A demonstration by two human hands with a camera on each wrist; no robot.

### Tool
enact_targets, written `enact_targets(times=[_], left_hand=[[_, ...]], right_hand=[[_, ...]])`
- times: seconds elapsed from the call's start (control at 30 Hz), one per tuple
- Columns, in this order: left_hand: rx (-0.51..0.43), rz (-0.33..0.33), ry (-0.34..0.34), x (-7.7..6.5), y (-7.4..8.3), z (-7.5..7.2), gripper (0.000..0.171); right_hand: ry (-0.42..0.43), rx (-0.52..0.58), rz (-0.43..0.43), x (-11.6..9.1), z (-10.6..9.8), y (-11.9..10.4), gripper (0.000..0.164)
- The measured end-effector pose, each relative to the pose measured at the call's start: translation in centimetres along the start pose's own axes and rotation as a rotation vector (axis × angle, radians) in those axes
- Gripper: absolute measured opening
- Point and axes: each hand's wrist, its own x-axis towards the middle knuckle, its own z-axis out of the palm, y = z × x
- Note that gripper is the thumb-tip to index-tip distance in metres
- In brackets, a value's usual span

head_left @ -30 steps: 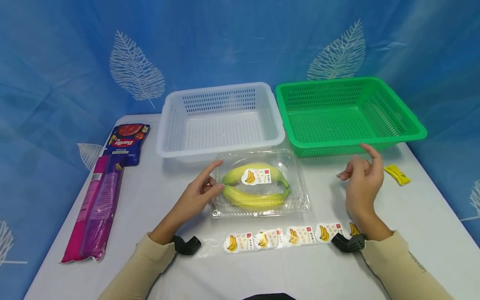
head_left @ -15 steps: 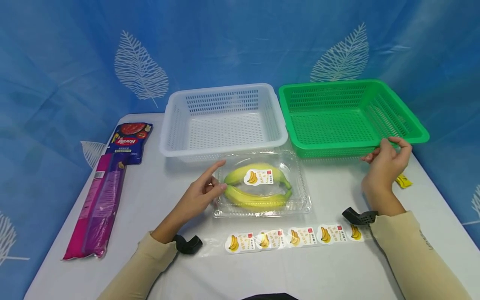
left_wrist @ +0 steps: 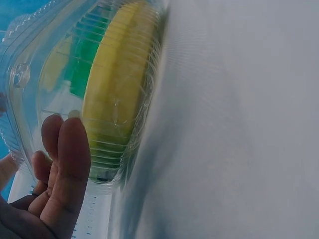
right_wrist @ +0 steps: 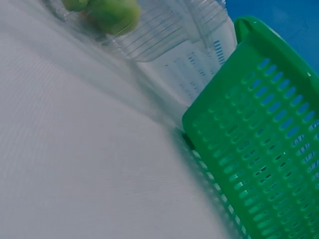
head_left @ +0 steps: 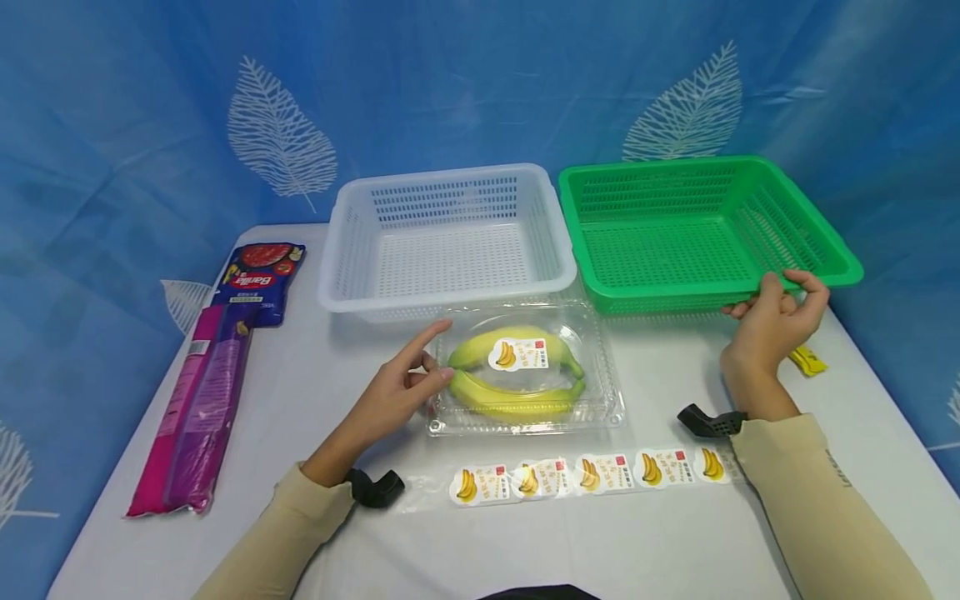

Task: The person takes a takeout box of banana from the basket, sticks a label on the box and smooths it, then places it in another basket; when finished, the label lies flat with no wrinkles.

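My left hand [head_left: 401, 379] holds the left edge of a clear plastic clamshell box [head_left: 596, 367], its thumb at the rim and its index finger extended beside the corner. In the left wrist view, fingers [left_wrist: 72, 159] lie close against the box wall. Two bananas [head_left: 513, 404] lie inside, and a white banana sticker [head_left: 519, 354] sits on the lid. Over at the right, my right hand [head_left: 768, 333] grips the front rim of a green plastic basket [head_left: 667, 291] with bent fingers. The right wrist view shows the basket's slotted wall but no fingers.
A white basket [head_left: 450, 296] stands left of the green one, behind the box. A strip of banana stickers [head_left: 588, 472] lies in front. Blue pouch [head_left: 258, 279] and long purple packet [head_left: 195, 408] lie at left. A small yellow packet [head_left: 808, 361] is partly behind my right wrist.
My right hand has moved right and away from me, from above the table to the green basket's front rim. My left hand has stayed at the box's edge.
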Motion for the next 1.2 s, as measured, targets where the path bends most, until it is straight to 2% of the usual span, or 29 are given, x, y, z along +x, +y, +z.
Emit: enact_targets(times=[0.3,0.6,0.8,0.93,1.03,1.2], left_hand=[[-0.027,0.002,-0.008,0.0,0.4,-0.1,0.066],[-0.026,0.044,-0.004,-0.6,2.0,-0.3,0.062],[-0.006,0.073,-0.001,-0.8,2.9,-0.5,0.061],[-0.020,0.081,-0.027,-0.9,3.4,-0.3,0.062],[-0.020,0.091,-0.035,-1.2,4.0,0.1,0.062],[-0.040,0.112,0.000,-1.1,5.2,0.7,0.063]], right_hand=[[-0.009,0.020,-0.142,-0.2,-0.1,1.4,0.020],[-0.007,-0.091,-0.209,-0.2,-0.4,1.5,0.022],[0.010,-0.241,-0.297,-0.1,-0.8,1.2,0.020],[0.030,-0.255,-0.281,-0.6,-0.4,0.5,0.018],[0.016,-0.279,-0.310,-0.7,-0.4,0.4,0.018],[0.004,-0.326,-0.356,0.0,-0.8,1.3,0.018]])
